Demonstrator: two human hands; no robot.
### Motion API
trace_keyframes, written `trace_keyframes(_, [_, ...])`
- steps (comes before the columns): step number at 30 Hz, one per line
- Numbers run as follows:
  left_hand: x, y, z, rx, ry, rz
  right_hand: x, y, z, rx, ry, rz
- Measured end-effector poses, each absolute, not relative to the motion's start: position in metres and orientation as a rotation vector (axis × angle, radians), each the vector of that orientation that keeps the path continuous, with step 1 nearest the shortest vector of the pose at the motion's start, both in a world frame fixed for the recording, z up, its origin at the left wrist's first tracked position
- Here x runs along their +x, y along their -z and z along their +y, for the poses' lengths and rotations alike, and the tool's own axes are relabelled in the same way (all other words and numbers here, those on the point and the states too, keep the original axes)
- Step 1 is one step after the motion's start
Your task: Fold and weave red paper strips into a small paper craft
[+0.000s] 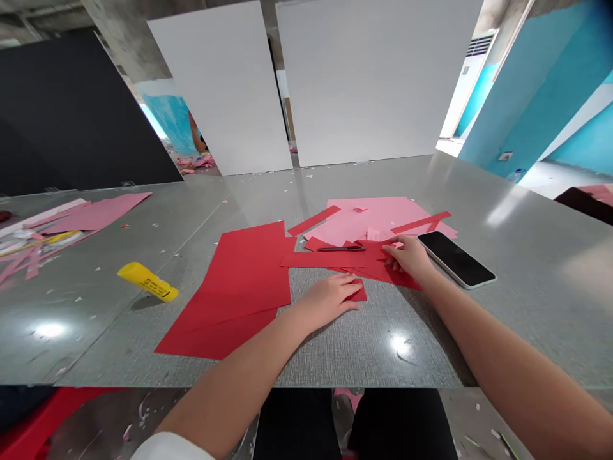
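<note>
My left hand (330, 299) lies flat on the grey table, its fingers stretched over a small red paper piece (359, 295) that shows beneath them. At the right end of the red paper scraps, my right hand (407, 257) has its fingers curled and closed on red paper (405, 279); the fingertips are partly hidden. A dark pen (341, 248) rests on the scraps between the hands, just above a long red strip (322, 259). Large red sheets (249, 268) lie left of my left hand.
A phone (457, 259) lies right of my right hand. Pink paper (371, 214) with red strips sits behind the scraps. A yellow glue stick (148, 282) is at left, pink paper (98, 214) farther left. White panels (378, 76) stand along the table's back edge.
</note>
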State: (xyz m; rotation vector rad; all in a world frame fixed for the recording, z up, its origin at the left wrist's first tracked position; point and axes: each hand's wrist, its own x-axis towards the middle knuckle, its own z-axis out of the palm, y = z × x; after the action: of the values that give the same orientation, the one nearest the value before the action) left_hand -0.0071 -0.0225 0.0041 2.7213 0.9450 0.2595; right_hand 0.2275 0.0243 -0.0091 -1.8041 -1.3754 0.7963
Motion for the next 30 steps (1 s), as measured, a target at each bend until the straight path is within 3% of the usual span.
trace_keyframes(9, [-0.009,-0.003,-0.023,2.508,-0.410,0.953,0.231,0.000,0.013,-2.004,-0.312,-1.555])
trace_keyframes(21, [-0.010,0.003,-0.011,1.922,-0.713,1.008,0.196,-0.016,-0.014,-1.465,-1.249,-1.713])
trace_keyframes(30, [-0.015,-0.006,-0.014,2.023,-0.845,0.563,0.191,-0.008,-0.014,-1.410,-1.393,-1.573])
